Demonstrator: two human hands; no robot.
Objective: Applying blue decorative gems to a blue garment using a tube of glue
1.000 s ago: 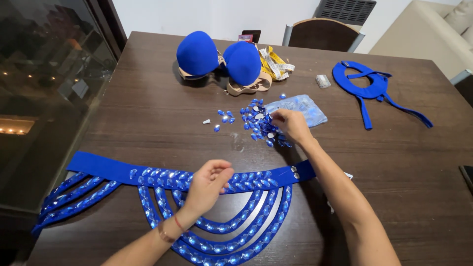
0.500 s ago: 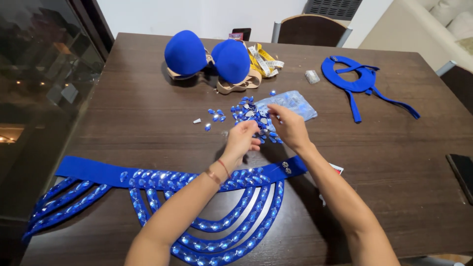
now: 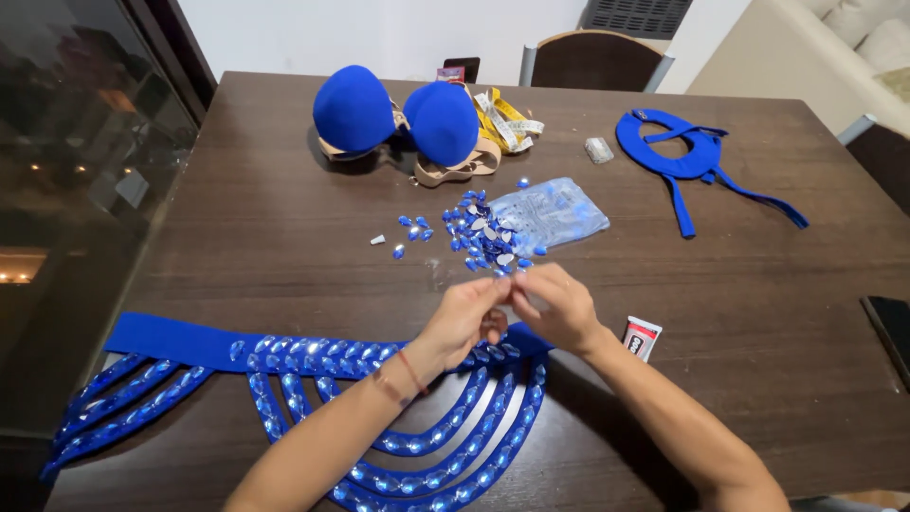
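- Left hand and right hand pinched together fingertip to fingertip above the middle of the bench, working on something tiny between them; probably one blue gem, but too small to tell for sure.
- Right under the hands: blue beaded belt piece with looping gem-covered strands, stretched along the near edge toward the near left corner.
- Just beyond the fingertips: loose pile of blue gems spilled on the bench, a few strays to its left.
- Clear plastic bag lying flat beside the pile, touching it; whatever's inside can't be made out.
- Near the far edge: blue padded bra cups with a yellow measuring tape next to them.
- Toward the far right corner: blue strap piece.
- Small glue tube just right of the right wrist.
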